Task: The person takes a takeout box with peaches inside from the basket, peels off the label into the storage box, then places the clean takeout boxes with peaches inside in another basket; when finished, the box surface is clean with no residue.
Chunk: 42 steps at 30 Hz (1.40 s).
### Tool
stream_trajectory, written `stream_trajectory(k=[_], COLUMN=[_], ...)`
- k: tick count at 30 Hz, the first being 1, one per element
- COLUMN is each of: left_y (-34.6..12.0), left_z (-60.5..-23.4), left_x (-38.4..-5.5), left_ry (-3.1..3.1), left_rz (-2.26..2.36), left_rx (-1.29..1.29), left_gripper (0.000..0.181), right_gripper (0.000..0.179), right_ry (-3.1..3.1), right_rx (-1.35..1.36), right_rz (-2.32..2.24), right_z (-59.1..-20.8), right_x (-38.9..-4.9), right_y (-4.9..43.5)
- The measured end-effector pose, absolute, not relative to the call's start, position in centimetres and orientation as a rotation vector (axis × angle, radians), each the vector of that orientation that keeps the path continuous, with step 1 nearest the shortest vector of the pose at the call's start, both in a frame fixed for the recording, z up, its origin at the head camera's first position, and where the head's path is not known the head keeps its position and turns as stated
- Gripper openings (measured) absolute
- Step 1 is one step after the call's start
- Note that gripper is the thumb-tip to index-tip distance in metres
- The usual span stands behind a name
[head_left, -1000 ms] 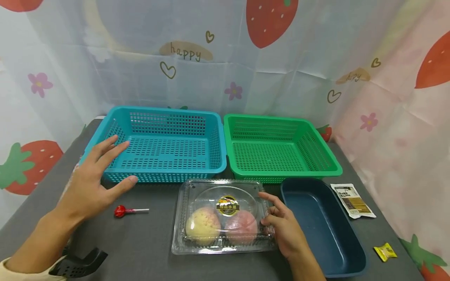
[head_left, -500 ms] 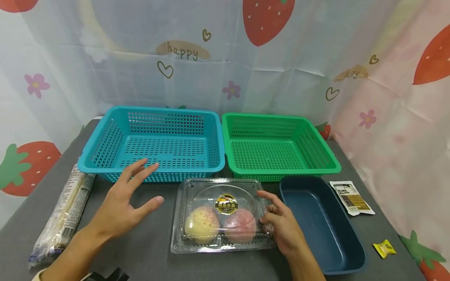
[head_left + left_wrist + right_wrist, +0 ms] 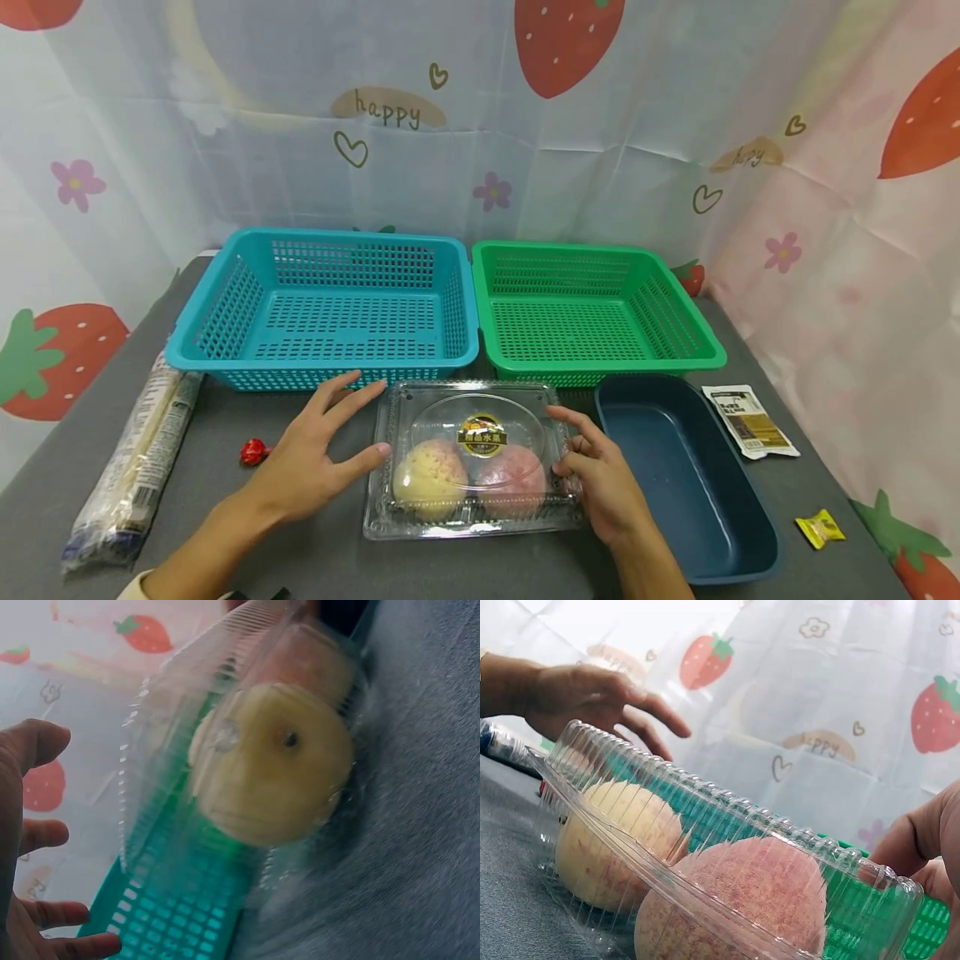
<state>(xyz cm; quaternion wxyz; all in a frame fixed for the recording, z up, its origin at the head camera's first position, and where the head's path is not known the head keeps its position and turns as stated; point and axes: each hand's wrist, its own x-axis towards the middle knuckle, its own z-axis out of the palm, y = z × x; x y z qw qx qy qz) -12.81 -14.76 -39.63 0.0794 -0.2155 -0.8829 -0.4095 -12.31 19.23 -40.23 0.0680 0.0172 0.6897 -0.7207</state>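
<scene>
A clear plastic clamshell box (image 3: 480, 400) with a round label on its lid lies on the grey table. Inside it are two peaches, a yellow one (image 3: 431, 479) and a pink one (image 3: 512, 481). At the box's right edge my right hand (image 3: 603, 479) grips the plastic, its fingers bent around the side. My left hand (image 3: 311, 462) hovers just left of the box, fingers spread and holding nothing. In the left wrist view a gap separates the left fingers (image 3: 49, 834) from the box. A red lollipop (image 3: 255, 452) shows partly behind the left forearm.
A blue basket (image 3: 322, 367) and a green basket (image 3: 611, 365) stand behind the box. To the right are a dark blue tub (image 3: 738, 550), a white-and-brown packet (image 3: 752, 422) and a yellow-wrapped candy (image 3: 821, 529). A long plastic-wrapped package (image 3: 138, 467) lies far left.
My left hand has moved right, from beside the blue basket to the box's left edge, uncovering the long package. My right hand and the box have stayed put.
</scene>
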Motion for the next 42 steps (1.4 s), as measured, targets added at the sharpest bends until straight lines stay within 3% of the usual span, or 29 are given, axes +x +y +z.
stream_trajectory(k=[27,36,42], left_y=[-12.7,-12.4,-12.2], left_z=[-42.1,-42.3,-41.9], left_x=[-13.0,-13.1,-13.0], left_ry=[-2.762,-2.693,-2.618], left_rz=[-1.364,-1.476,-1.912], left_rx=[-0.612,-0.579,-0.547], left_gripper=[0.067,0.068,0.068], right_gripper=[0.064,0.061,0.058], right_ry=[2.132,2.532,2.853], right_rx=[0.074,0.063,-0.001], right_rz=[-2.145,-1.742,-1.308], right_z=[-40.0,-38.4,-36.5], right_x=[-12.2,-11.5,-11.5], right_y=[19.1,18.5,18.5])
